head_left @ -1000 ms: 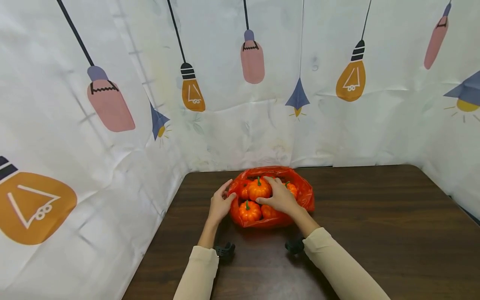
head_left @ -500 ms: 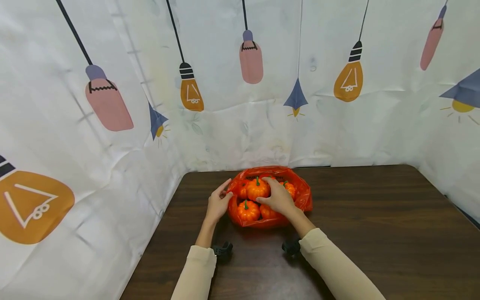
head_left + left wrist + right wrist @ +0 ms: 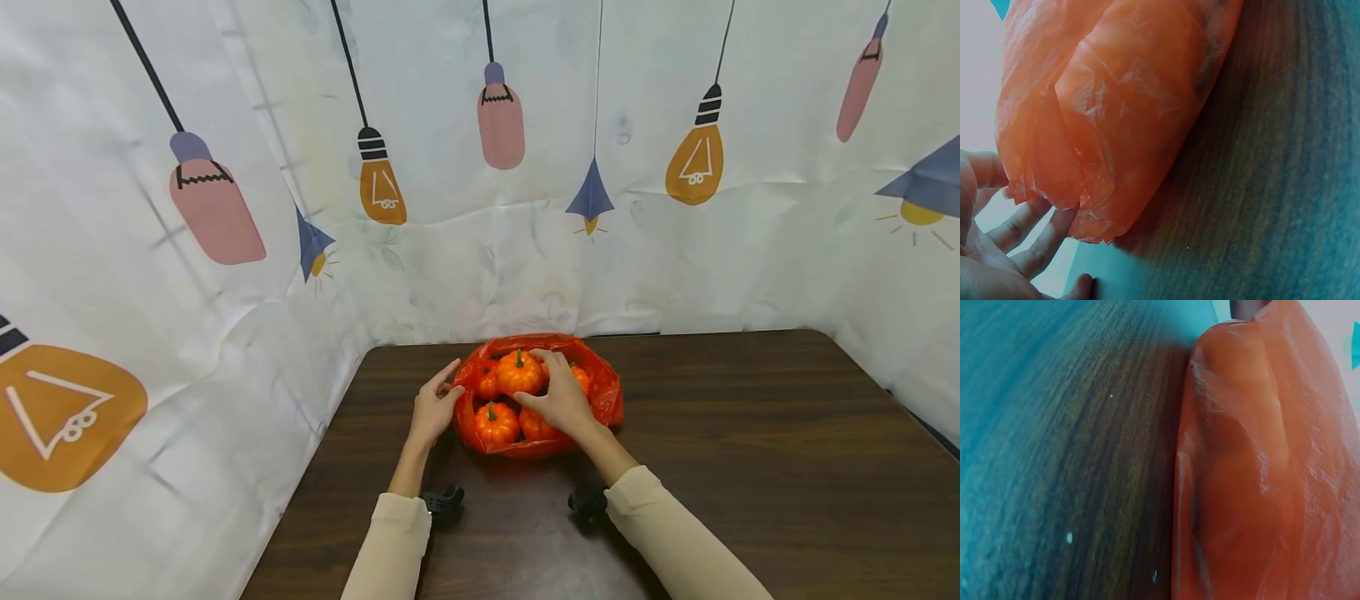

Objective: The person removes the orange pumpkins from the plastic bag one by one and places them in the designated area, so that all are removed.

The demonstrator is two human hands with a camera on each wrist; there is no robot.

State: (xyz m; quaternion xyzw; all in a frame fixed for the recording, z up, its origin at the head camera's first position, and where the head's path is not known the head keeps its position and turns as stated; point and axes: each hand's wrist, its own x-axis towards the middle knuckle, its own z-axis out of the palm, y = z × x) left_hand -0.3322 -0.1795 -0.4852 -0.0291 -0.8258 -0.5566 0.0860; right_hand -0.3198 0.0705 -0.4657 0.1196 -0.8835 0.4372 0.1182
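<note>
A red plastic bag [image 3: 611,404] stands with its mouth open near the table's far side, holding several small orange pumpkins with green stems. My right hand [image 3: 562,398] reaches into it and grips the upper middle pumpkin [image 3: 516,377] between thumb and fingers. At the bag's left rim is my left hand [image 3: 432,410]. The left wrist view has the bag's crumpled edge [image 3: 1054,181] between that hand's thumb and fingers. Another pumpkin [image 3: 496,423] lies at the front left of the bag. In the right wrist view, the bag's side [image 3: 1241,456] hides the right hand.
The bag rests on a dark brown wooden table [image 3: 750,433]. White sheeting [image 3: 465,267] printed with hanging lamps closes in the back and sides. Dark wrist devices [image 3: 444,498] sit beneath both forearms.
My right hand has risen slightly, and the upper middle pumpkin has come up a little with it. The left hand keeps its place at the bag's rim.
</note>
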